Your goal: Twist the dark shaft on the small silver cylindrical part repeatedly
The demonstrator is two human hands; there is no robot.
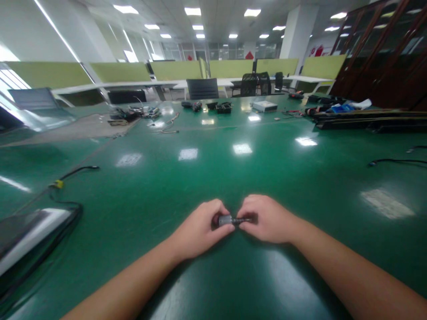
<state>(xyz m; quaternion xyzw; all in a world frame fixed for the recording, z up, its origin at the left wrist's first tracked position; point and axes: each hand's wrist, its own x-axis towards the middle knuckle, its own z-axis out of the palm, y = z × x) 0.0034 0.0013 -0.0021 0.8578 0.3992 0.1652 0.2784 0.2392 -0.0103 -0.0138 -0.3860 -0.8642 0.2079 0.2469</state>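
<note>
Both hands meet low in the middle of the head view, just over the green tabletop (pixel 213 178). Between them lies a small silver cylinder with a thin dark ridged shaft (pixel 226 220); its exact kind is too small to tell. My left hand (pixel 203 229) has thumb and fingers closed around the thick silver end. On the other side, my right hand (pixel 262 220) pinches the thin shaft, which points right toward its palm. The fingers partly cover both ends.
At left lies a flat dark device with a white edge (pixel 50 222) beside a black cable (pixel 75 213). Loose electronic parts (pixel 143 112), dark pieces (pixel 223 107) and a white box (pixel 264 106) sit at the far side. Long dark bars (pixel 367 120) are stacked at right, near another cable (pixel 396 161).
</note>
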